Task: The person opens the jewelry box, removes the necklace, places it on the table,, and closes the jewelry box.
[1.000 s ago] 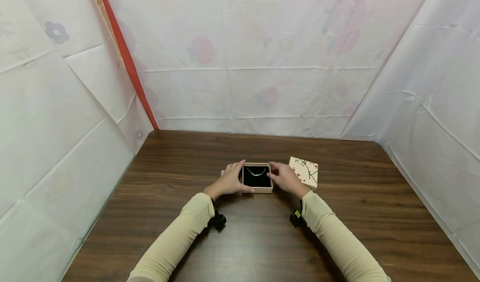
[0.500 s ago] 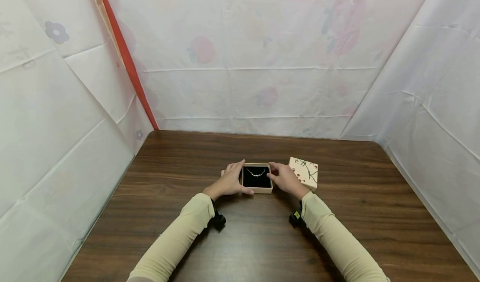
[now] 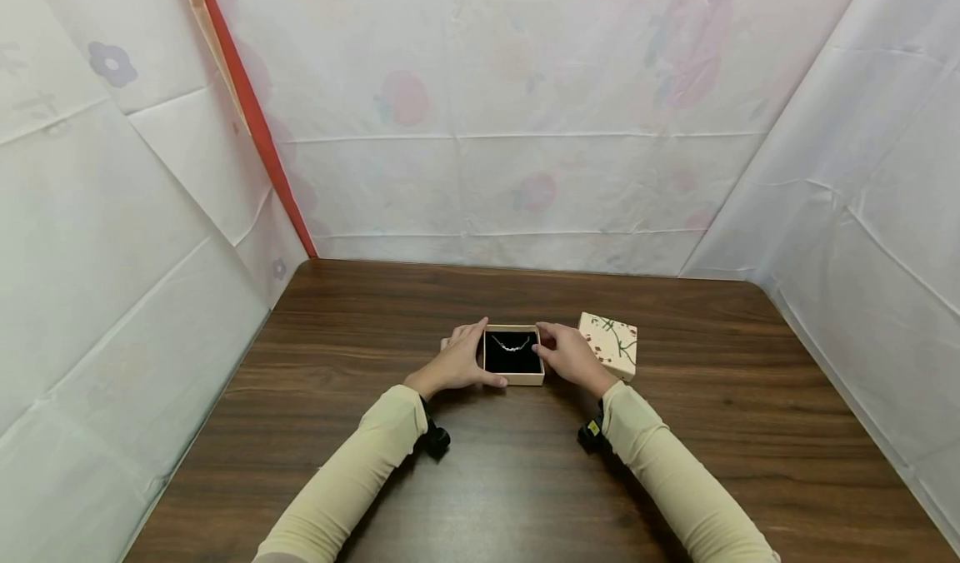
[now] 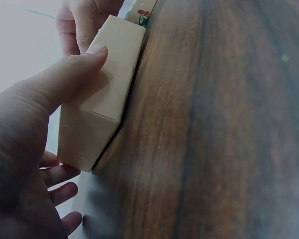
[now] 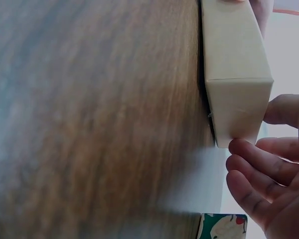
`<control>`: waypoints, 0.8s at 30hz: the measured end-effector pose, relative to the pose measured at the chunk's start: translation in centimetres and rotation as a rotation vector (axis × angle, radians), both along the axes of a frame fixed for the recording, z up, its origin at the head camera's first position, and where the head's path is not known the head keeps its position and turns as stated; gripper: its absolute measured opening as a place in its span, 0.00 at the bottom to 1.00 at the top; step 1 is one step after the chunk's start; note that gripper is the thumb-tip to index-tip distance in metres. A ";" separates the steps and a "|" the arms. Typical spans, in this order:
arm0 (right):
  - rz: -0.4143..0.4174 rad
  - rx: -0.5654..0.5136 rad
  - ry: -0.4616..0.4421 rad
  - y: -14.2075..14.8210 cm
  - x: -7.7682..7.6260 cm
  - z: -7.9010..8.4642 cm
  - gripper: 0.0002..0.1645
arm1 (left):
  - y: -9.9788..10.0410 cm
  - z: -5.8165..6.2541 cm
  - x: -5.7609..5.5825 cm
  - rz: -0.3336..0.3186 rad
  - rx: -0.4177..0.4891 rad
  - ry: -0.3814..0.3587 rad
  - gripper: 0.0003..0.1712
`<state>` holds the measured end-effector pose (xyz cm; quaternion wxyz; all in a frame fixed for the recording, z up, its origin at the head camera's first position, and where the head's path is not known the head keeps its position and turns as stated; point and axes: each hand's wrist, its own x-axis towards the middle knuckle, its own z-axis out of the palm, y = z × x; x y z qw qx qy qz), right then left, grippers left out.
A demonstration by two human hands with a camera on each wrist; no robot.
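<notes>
- On the table, left: left hand, thumb and fingers spread, gripping the lidless box.
- Centre, inside it: necklace on black pad, shown us only by the head view; uneven squeezing could dislodge it.
- Right: right hand, curled, pinching the box's side; swinging outward, it could knock the lid, whose green side our head view hides.
</notes>
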<state>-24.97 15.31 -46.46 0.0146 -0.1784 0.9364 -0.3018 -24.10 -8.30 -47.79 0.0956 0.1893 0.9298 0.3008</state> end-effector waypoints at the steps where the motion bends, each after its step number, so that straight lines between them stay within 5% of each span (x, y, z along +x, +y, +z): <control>1: 0.001 0.002 0.010 -0.1 0.0 0.0 0.29 | 0.0 0.0 0.0 -0.001 -0.001 0.001 0.71; 24: 0.124 0.185 0.279 -2.5 0.0 0.9 0.12 | -0.2 0.0 -0.2 0.009 0.009 0.006 0.66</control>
